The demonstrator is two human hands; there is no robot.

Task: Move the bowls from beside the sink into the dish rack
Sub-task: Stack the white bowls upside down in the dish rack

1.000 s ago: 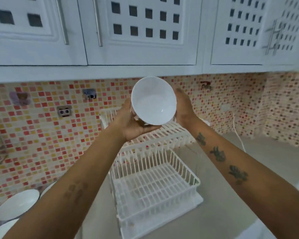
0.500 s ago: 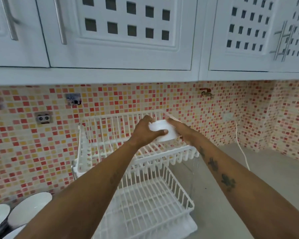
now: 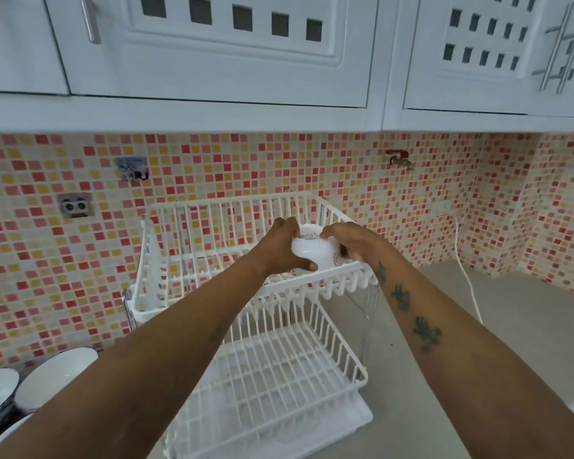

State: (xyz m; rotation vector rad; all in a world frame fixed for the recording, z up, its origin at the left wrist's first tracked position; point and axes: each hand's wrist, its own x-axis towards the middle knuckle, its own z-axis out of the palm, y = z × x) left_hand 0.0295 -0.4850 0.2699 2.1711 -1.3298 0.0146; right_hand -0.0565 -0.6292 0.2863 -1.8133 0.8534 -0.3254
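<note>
Both hands hold one white bowl [image 3: 313,248] turned upside down, with its foot ring facing up. The left hand [image 3: 280,248] closes on the left side of the bowl, thumb under the near edge and fingers over the top. The right hand [image 3: 352,241] closes on the right side, its fingers curled over the bottom of the bowl. So the bowl sits between the two grips, at the front right corner of the upper level of the white dish rack [image 3: 193,260]. Whether it rests on the wires, I cannot tell. More bowls [image 3: 53,376] stand on the tabletop [image 3: 511,326] at the left, beside the rack.
</note>
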